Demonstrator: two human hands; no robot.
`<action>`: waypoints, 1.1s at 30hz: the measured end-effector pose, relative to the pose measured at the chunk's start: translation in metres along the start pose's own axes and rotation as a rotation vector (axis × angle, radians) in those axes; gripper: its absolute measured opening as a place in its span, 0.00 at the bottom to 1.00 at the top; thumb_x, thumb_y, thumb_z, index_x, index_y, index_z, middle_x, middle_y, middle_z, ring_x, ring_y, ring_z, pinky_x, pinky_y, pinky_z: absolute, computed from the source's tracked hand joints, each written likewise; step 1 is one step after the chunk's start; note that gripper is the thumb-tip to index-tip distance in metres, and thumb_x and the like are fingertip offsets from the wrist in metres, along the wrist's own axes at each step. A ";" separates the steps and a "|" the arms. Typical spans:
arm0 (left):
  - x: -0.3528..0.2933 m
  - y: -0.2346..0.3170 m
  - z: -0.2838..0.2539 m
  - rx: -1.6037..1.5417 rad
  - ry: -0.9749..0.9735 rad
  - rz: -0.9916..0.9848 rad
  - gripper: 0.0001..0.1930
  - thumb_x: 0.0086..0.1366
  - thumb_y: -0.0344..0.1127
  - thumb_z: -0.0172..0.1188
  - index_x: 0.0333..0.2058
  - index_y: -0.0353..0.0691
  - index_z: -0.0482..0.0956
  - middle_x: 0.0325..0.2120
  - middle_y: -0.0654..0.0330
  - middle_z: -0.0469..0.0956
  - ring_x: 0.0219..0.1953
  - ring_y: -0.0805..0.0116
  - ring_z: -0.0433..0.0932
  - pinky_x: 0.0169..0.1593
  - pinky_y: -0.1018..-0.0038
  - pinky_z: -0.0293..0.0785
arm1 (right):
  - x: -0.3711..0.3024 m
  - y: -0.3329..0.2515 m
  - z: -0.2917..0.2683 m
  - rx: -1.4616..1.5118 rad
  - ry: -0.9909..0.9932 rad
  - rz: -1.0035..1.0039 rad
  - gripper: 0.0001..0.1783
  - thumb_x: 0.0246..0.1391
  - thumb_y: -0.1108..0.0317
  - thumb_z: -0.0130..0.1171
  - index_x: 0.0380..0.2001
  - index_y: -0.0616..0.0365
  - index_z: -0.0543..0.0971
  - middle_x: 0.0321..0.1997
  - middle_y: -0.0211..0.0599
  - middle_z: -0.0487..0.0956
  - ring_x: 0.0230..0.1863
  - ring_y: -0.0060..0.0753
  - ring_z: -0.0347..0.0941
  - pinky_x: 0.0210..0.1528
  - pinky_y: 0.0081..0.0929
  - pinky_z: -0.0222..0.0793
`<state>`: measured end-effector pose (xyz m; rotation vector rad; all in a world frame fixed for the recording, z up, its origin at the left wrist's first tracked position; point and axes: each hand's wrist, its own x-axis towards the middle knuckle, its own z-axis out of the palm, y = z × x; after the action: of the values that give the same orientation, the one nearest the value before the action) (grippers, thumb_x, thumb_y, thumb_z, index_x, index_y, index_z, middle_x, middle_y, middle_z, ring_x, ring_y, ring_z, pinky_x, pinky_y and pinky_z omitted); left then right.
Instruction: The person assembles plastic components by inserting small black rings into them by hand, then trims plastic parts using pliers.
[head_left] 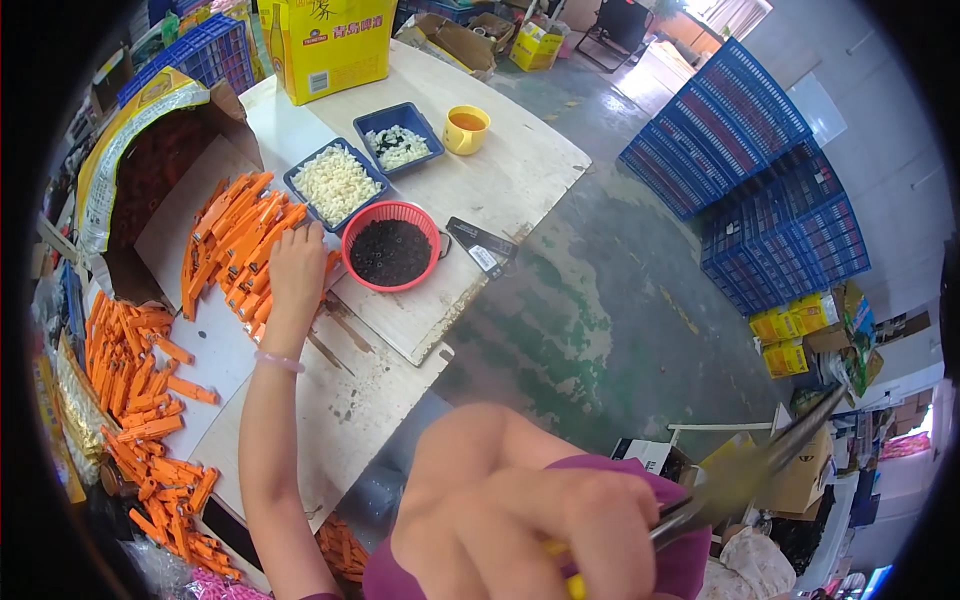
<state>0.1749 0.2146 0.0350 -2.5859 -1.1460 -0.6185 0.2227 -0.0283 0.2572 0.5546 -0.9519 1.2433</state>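
My left hand point(297, 272) reaches onto a pile of long, narrow orange plastic pieces point(238, 235). Its fingers curl down together around an orange piece at the pile's right edge, and the fingertips are hidden. Close to the camera, my right hand point(525, 535) is closed around long-nose pliers point(735, 490), whose metal jaws point right and blur; bits of yellow handle show under the fingers. Just right of my left hand stands a red round basket point(425, 212) with small black rings point(392, 252). Behind it, a blue tray point(312, 212) holds many small off-white parts point(338, 186).
A second blue tray point(432, 152), a yellow cup point(466, 130) of amber liquid and a yellow carton point(335, 50) stand farther back. Dark flat strips point(482, 246) lie by the table edge. An opened carton point(130, 270) and more orange pieces point(140, 390) are left; blue crates point(715, 130) are stacked right.
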 end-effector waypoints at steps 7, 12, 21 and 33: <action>-0.004 0.003 0.013 0.105 -0.031 0.020 0.11 0.55 0.33 0.57 0.38 0.41 0.74 0.33 0.59 0.74 0.38 0.64 0.73 0.41 0.70 0.70 | -0.008 0.005 0.001 0.042 0.226 -0.230 0.24 0.61 0.50 0.48 0.37 0.65 0.73 0.38 0.44 0.76 0.29 0.48 0.75 0.32 0.34 0.77; -0.018 0.003 -0.014 -0.294 0.138 -0.149 0.13 0.60 0.33 0.56 0.44 0.38 0.74 0.36 0.56 0.72 0.36 0.59 0.76 0.36 0.65 0.74 | -0.040 0.017 -0.021 0.031 0.140 -0.099 0.23 0.61 0.50 0.48 0.37 0.65 0.70 0.37 0.40 0.70 0.30 0.43 0.73 0.29 0.36 0.74; -0.090 0.010 -0.106 -0.760 0.230 -0.289 0.14 0.59 0.29 0.59 0.44 0.35 0.75 0.31 0.52 0.77 0.35 0.56 0.75 0.38 0.66 0.71 | -0.105 -0.001 -0.118 -1.363 0.452 0.752 0.16 0.60 0.62 0.50 0.27 0.65 0.75 0.42 0.43 0.74 0.40 0.36 0.72 0.43 0.29 0.66; -0.149 0.006 -0.141 -0.276 0.297 -0.244 0.12 0.56 0.33 0.63 0.38 0.38 0.77 0.20 0.61 0.73 0.20 0.66 0.71 0.23 0.72 0.67 | -0.123 0.033 -0.130 -1.635 0.129 0.860 0.10 0.56 0.70 0.54 0.32 0.69 0.76 0.42 0.49 0.74 0.43 0.48 0.71 0.44 0.34 0.66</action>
<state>0.0510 0.0607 0.0882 -2.4656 -1.3615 -1.2487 0.2261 0.0188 0.0815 -1.3049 -1.7681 0.7537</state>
